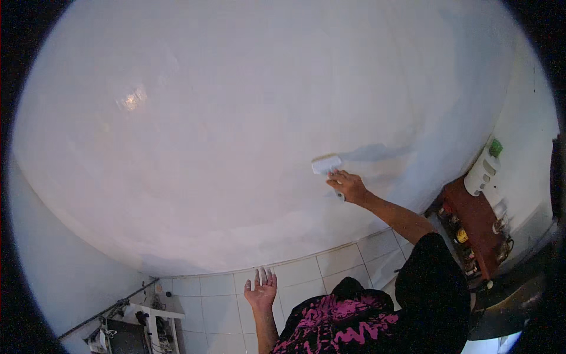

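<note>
"Fingers (338, 176) of the right hand (352, 188) were clamped on the handle of a wide white brush (326, 164), just right of centre in the frame."

"And the left hand (260, 290)?"

"Lower centre, palm showing, its fingers slightly apart and holding nothing, with pale smears on them. White floor tiles (218, 307) showed around it."

"Did the brush touch the wall (236, 147)?"

"I couldn't tell. A grey, shadow-like patch (377, 152) showed just to its right."

"What could have gone wrong?"

"A loosened grip, I judged, might have let the brush twist or drop onto the tiles. Uneven pressure could have left streaks, and the smeared hand, if leaned there, might have marked the wall."

"Farther out?"

"A red-brown tabletop (474, 221) stood at the right of the frame, small clutter beside it; a wide arm swing might have caught something there."
</note>
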{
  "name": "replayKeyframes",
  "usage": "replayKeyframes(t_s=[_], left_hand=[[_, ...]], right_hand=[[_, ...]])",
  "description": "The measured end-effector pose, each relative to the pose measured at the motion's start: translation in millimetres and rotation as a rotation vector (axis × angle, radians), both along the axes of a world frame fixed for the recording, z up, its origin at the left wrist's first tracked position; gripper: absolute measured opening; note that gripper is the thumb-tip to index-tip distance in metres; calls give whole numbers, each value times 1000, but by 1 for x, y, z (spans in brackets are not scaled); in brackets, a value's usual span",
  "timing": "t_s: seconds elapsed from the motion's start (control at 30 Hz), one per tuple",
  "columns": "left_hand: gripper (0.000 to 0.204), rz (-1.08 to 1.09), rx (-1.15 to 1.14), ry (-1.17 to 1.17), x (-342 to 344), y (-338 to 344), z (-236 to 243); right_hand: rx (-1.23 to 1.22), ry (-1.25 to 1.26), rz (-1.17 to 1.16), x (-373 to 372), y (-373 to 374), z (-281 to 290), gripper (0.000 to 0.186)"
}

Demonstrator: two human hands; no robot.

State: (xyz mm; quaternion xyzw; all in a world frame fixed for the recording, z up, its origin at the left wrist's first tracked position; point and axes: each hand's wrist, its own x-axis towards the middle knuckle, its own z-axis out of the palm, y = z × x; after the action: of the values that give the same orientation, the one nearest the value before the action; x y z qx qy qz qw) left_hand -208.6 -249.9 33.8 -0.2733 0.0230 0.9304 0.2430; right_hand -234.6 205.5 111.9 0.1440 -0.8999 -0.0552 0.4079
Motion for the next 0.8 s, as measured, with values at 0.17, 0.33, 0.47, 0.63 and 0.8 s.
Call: replayKeyframes(t_s=[0.17,0.33,0.47,0.63,0.8], left_hand=[[52,-15,9,52,5,12,15],[52,-1,-6,19,4,10,15],[51,16,-25,-36,3,5,9],[52,-15,-48,-10,1,7,9],[52,5,-14,-29,-3,10,10]], right_hand=[[-148,-495,171,-16,10,67,40],[-15,-367,266,-46,7,179,41],[160,120,230,-63,-3,298,25],[59,401,89,-75,-32,429,34],[140,627,137,-107,-43,399,37]])
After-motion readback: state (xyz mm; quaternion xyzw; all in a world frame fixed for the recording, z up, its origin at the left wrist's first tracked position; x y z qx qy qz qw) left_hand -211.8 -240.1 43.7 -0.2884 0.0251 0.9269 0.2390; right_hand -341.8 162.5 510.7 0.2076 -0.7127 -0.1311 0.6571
